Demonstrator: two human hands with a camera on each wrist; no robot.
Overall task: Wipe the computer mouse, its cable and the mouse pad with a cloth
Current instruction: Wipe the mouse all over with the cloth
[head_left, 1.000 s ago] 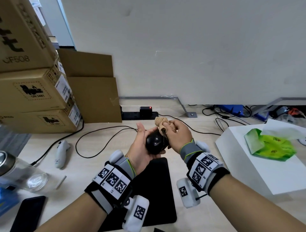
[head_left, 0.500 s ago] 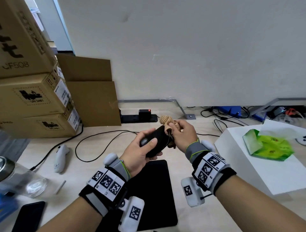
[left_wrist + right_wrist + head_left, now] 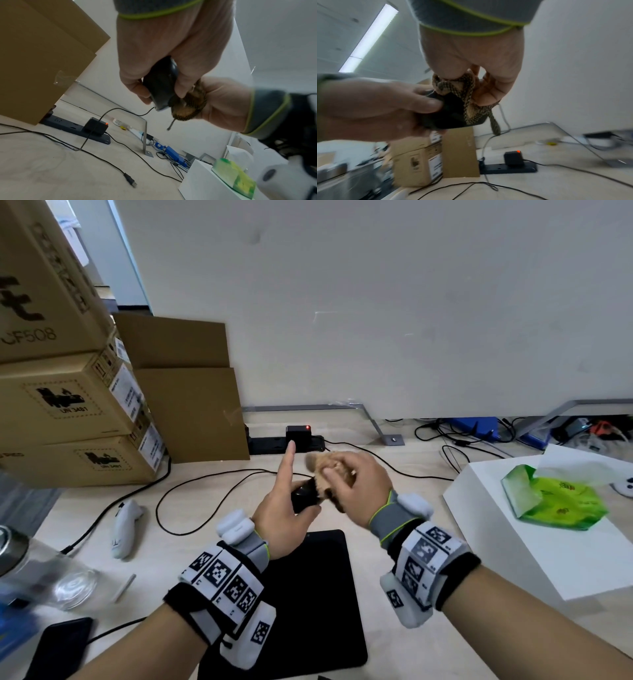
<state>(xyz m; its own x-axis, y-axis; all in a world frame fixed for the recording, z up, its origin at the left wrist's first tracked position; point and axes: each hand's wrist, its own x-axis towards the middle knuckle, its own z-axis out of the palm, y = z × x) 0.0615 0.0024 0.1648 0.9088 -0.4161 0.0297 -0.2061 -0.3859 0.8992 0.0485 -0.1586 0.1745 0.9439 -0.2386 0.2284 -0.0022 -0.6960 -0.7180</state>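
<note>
Mouse pad (image 3: 308,594) is lying flat on the worktop (image 3: 394,628) nearest the person, at 6 o'clock of both hands, nothing wiping it yet. Above it, left hand (image 3: 281,518) is clamping the black mouse (image 3: 303,497) in mid-air, thumb and fingers curled on its sides, index finger sticking straight up. Right hand (image 3: 356,491), at 3 o'clock of the mouse, is pinching the bunched tan cloth (image 3: 325,465) and pressing it onto the mouse's far end. Cable (image 3: 109,112) is hanging from the mouse toward 12 o'clock and trailing over the worktop, untouched by the cloth. Judging step: mouse body wipe, first of three. Next move is calling for sliding the cloth off the mouse onto the cable, pinching it and running along while left hand is keeping tension; pad last.
</note>
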